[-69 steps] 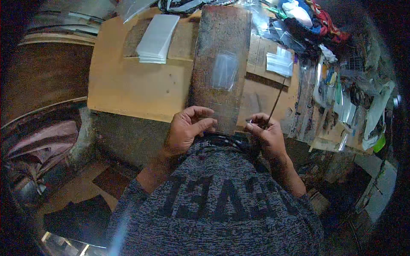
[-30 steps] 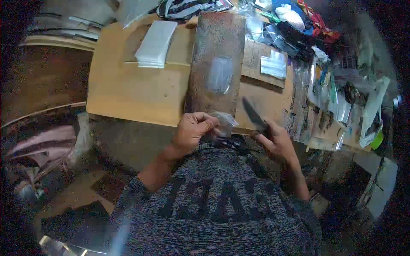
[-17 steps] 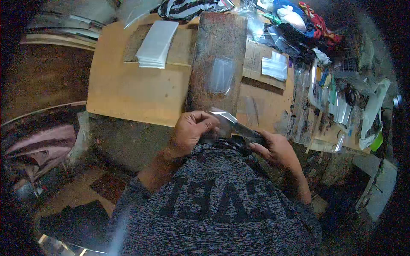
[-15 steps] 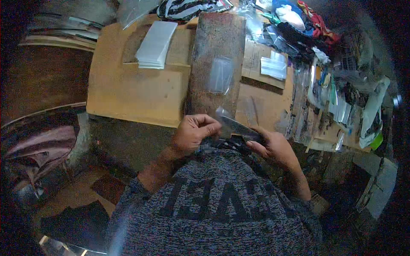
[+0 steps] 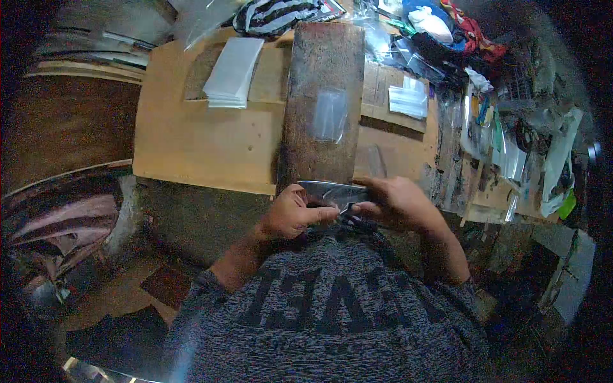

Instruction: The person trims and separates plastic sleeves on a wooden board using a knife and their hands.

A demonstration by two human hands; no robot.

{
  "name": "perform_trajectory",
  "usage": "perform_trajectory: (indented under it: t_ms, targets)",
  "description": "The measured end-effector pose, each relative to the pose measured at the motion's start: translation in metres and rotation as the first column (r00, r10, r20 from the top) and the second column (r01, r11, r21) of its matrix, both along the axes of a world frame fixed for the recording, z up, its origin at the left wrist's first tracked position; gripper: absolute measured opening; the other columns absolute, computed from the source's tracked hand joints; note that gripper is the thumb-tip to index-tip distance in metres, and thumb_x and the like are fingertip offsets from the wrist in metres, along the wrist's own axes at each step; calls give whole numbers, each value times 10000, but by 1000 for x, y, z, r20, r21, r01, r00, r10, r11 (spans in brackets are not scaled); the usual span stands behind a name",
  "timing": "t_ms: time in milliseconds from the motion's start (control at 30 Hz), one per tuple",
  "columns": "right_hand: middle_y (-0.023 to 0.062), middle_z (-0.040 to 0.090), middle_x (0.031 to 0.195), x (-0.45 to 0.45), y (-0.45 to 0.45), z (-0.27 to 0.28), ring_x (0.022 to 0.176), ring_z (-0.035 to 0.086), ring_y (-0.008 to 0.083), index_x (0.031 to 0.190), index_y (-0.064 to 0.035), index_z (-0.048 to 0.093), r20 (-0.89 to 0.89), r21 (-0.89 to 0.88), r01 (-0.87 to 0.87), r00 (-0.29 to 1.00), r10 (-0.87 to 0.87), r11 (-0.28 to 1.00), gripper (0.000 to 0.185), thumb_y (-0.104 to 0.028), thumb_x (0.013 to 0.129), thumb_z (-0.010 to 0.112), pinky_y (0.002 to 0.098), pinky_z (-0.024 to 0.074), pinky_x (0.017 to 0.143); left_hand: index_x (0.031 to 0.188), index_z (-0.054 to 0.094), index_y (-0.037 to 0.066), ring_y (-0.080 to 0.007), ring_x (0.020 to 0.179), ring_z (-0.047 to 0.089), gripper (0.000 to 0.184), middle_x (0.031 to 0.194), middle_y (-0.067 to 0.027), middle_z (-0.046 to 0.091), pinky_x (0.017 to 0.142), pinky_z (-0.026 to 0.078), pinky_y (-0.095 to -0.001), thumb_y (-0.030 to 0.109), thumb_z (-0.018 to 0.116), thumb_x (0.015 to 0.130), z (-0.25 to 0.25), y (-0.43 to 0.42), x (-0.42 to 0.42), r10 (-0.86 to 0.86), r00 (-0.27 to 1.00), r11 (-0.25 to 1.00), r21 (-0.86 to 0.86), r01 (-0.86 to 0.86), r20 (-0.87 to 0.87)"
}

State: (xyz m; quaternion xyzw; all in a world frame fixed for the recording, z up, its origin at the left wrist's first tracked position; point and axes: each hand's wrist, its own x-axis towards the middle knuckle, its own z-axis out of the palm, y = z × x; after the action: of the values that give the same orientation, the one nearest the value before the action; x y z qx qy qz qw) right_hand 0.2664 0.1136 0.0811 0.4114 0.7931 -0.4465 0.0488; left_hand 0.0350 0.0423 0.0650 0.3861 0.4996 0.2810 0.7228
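Left hand (image 5: 295, 212) is half curled, thumb stretched towards the right (whether it pinches anything clear, I cannot tell). The right hand (image 5: 397, 201) bends round a knife (image 5: 332, 190), whose dark blade spans the gap between both hands at the near end of the wooden board (image 5: 313, 163). The knife looks stiff and fairly light, best held by its handle, clear of the edge. Clear plastic sheets (image 5: 330, 115) on the board are probably flimsy and slippery, easiest lifted by a corner. Right-hand fingers hide the handle; glare obscures whatever touches the blade.
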Motion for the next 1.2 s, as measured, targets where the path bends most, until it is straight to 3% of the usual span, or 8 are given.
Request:
perform_trajectory:
  t_ms: [133,200,233,367,433,533,600,1200]
  targets:
    - [197,656,899,15,16,-2,828,651,312,1140,-64,579,85,102,58,994,-67,993,417,-339,834,646,389,499,726,853,674,-11,-89,692,596,99,758,-46,669,658,488,-249,85,671,827,-4,0,-12,-15,999,999,-48,17,49]
    - [150,665,892,18,18,1,791,641,206,1123,-25,582,-76,20,486,872,-483,874,368,-260,846,643,328,496,716,864,669,-11,-90,692,599,101,770,-46,668,654,492,-246,87,661,839,-4,1,-14,71,997,995,-72,-71,0]
    - [82,654,888,17,15,1,793,588,128,1073,6,593,-139,-124,519,835,-532,846,294,-174,846,643,280,482,704,864,669,-11,-90,692,599,101,770,-46,668,654,492,-246,87,661,839,-6,2,-12,77,997,995,-68,-77,-4]
    - [41,639,897,-15,-13,-23,793,579,118,1015,-1,613,-275,-429,337,835,-476,838,227,-121,827,657,262,472,709,897,656,0,-95,727,607,102,798,-47,668,691,496,-242,94,641,860,-13,9,7,350,927,936,-84,-341,137]
    - [28,634,856,-33,-26,-41,758,571,102,933,-14,624,-461,-656,226,636,-619,720,148,-82,809,667,243,463,668,905,651,5,-96,740,609,101,807,-47,667,705,496,-241,96,636,866,-13,11,9,402,903,915,-60,-398,154]
    - [20,633,834,-36,-19,-37,701,553,83,887,-27,616,-405,-726,306,533,-743,616,106,-79,809,665,214,438,612,903,646,19,-97,754,611,97,809,-48,667,716,493,-240,108,636,868,-11,8,5,458,864,889,-107,-445,208]
    - [10,634,821,-31,-13,-25,674,540,61,895,-38,599,-338,-690,409,547,-766,597,115,-81,812,667,195,412,576,896,642,24,-106,747,617,103,807,-52,667,707,498,-247,123,638,869,-13,3,-2,454,888,889,-105,-445,77]
    - [38,642,863,-26,-30,-34,768,609,112,989,-49,575,-208,-755,512,406,-890,410,193,-73,822,669,230,473,652,890,650,0,-109,700,596,243,799,-64,661,672,491,-255,210,537,939,-14,-9,-11,457,884,888,-114,-446,103]
